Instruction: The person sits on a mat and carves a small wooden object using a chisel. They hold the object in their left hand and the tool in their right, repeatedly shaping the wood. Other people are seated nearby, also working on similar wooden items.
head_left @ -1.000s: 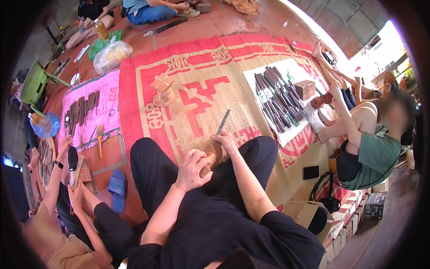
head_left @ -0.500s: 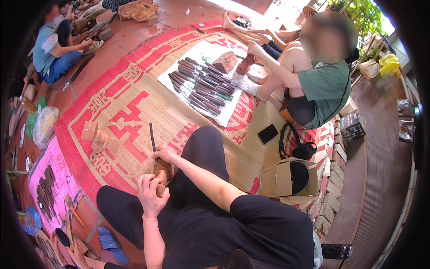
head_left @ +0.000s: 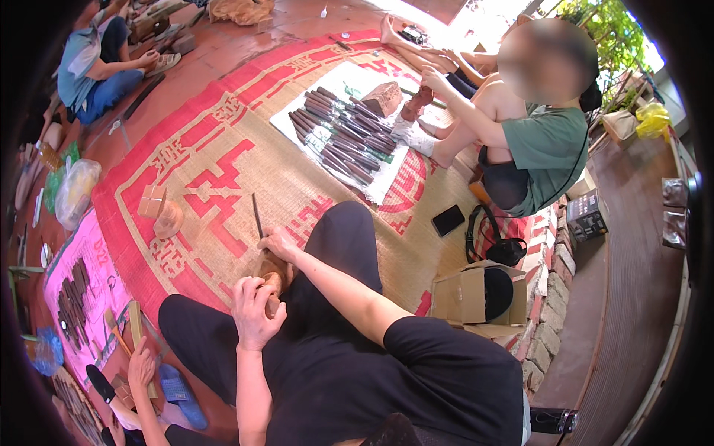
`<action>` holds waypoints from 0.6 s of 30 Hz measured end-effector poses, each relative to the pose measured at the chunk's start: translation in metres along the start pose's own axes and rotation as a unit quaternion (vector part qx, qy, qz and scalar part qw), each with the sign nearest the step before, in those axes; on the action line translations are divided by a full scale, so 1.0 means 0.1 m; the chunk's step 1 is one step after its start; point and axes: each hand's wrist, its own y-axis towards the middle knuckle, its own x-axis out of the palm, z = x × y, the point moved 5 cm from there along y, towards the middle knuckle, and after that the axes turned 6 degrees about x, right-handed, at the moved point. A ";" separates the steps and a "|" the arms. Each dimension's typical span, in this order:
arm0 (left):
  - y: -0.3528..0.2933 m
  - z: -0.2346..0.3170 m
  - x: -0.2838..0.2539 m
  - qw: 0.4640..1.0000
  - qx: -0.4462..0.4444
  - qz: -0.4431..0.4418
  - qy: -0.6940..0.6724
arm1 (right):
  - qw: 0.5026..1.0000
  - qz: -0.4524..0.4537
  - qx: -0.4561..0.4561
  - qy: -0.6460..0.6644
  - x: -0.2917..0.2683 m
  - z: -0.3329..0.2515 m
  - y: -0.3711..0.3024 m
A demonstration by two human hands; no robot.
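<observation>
My left hand (head_left: 254, 311) is curled over a brown carved wooden piece (head_left: 272, 276) between my legs, its fingers wrapped round the near part. At the far side of the wood, my right hand (head_left: 280, 244) grips a thin dark rod-like carving tool (head_left: 257, 212). The tool slants up and away from the fist over the mat; its other end is hidden by my hand and the wood, so whether it touches the wood I cannot tell.
A woven mat (head_left: 201, 256) bears a wooden block (head_left: 152, 201), a round wooden piece (head_left: 169, 219), a phone (head_left: 448, 221) and several dark-handled tools (head_left: 346, 134). A person in green (head_left: 547, 141) sits far right. Near right stands a cardboard box (head_left: 457, 297); at left, another person's hand (head_left: 141, 368) holds a wooden stick.
My hands stay on the wood and the tool, with the view slightly shifted. At lower left, the other person's hand has come up with the wooden stick.
</observation>
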 end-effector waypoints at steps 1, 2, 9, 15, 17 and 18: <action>0.00 0.00 0.00 1.000 -0.001 0.000 0.004 | 0.999 0.032 0.011 0.000 -0.01 -0.01 0.04; 0.00 0.00 -0.01 1.000 -0.001 0.000 0.008 | 0.998 0.064 0.023 0.001 -0.02 -0.01 0.06; -0.05 -0.11 -0.08 0.999 -0.016 0.035 0.019 | 0.991 -0.010 0.011 0.136 0.01 -0.33 -0.25; -0.06 -0.16 -0.09 0.999 -0.001 0.041 0.019 | 0.978 0.066 0.053 0.193 -0.13 0.13 -0.02; -0.09 -0.16 -0.13 0.999 -0.011 0.049 0.014 | 0.962 0.079 0.071 0.251 -0.13 0.23 0.04; -0.11 -0.17 -0.16 0.998 -0.019 0.054 0.011 | 0.949 0.062 0.077 0.300 -0.11 0.12 -0.01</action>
